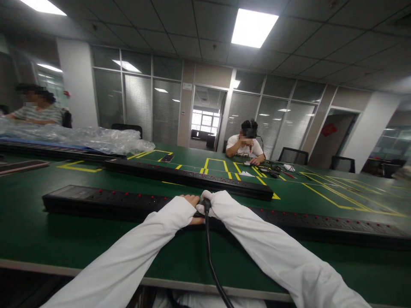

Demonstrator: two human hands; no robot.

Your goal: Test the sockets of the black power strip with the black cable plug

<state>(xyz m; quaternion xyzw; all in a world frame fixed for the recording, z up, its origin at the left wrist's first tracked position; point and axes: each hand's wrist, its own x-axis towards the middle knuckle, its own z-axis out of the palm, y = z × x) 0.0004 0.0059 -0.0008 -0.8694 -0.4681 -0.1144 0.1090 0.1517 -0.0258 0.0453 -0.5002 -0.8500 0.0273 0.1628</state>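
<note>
Across the table in front of me lies a long black power strip (125, 205) with a row of small red parts along its top. My bare left hand (192, 200) is wrapped over the strip near its middle, fingers on the far side and thumb on the near side. Right beside it, my right hand (207, 197), in a whitish glove, is closed on a black plug (207, 206) held at the strip's top. From the plug a black cable (210, 256) hangs over the table's near edge. Whether the plug's pins sit in a socket is hidden.
Behind lies a second black power strip (192, 177) on the green table (105, 244), which has yellow tape markings. Clear plastic wrap (105, 139) covers the far left. A phone (167, 158) lies farther back. One person (245, 145) sits opposite, another (38, 109) at left.
</note>
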